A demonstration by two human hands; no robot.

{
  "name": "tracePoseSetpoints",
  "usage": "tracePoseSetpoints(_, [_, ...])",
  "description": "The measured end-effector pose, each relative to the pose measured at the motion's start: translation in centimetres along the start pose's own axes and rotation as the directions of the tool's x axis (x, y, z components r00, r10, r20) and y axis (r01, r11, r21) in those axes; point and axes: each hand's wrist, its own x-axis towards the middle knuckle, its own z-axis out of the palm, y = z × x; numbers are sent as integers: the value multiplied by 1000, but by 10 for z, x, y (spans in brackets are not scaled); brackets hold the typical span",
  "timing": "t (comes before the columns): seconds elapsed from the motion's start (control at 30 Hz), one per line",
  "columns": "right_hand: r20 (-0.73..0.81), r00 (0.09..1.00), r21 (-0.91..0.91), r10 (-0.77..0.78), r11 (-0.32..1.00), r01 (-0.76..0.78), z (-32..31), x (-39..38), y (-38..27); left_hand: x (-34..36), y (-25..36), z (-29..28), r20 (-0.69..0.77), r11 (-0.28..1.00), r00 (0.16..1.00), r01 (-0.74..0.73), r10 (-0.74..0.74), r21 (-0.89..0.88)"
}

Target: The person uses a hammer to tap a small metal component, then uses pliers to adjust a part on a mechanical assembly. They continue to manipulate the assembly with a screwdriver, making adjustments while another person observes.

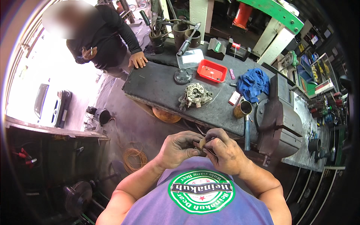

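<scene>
My left hand [180, 150] and my right hand [227, 152] meet in front of my chest, off the near edge of the bench. Pinched between their fingers is a small tan, rounded piece [202, 143] with thin dark parts beside it. Fingers cover much of it, so its kind cannot be made out. Both hands are closed and smudged with dark grime. Beyond them, an opened alternator [197, 95] lies on the dark bench top [153, 82]. A round black cover [183, 76] rests just behind it.
A red tray [212, 71], blue cloth [253, 84], rusty can [242, 108] and large bench vise [281, 120] occupy the bench. A small red-and-white box [234, 98] lies by the can. At the far left, a person's hand [138, 60] leans on the bench. Coiled orange cord [135, 160] lies on the floor.
</scene>
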Motion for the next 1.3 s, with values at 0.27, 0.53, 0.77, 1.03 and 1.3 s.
tracePoseSetpoints(0.27, [-95,994,23,54,998,-52,12,18,-23,5,13,-28,95,1000,995,19,-21,18])
tracePoseSetpoints(0.53, [-118,986,95,122,989,-111,17,22,-27,11,14,-40,144,998,988,-58,52,37])
tracePoseSetpoints(0.77, [-180,981,99,69,994,-52,31,18,-18,9,22,-41,80,989,996,45,-34,-140])
tracePoseSetpoints(1.03, [-258,943,-74,-210,977,198,37,23,-12,7,27,-39,69,998,998,-13,9,57])
tracePoseSetpoints(1.3, [-194,981,-45,12,999,-21,25,45,30,44,-2,-55,-55,992,992,106,-110,-65])
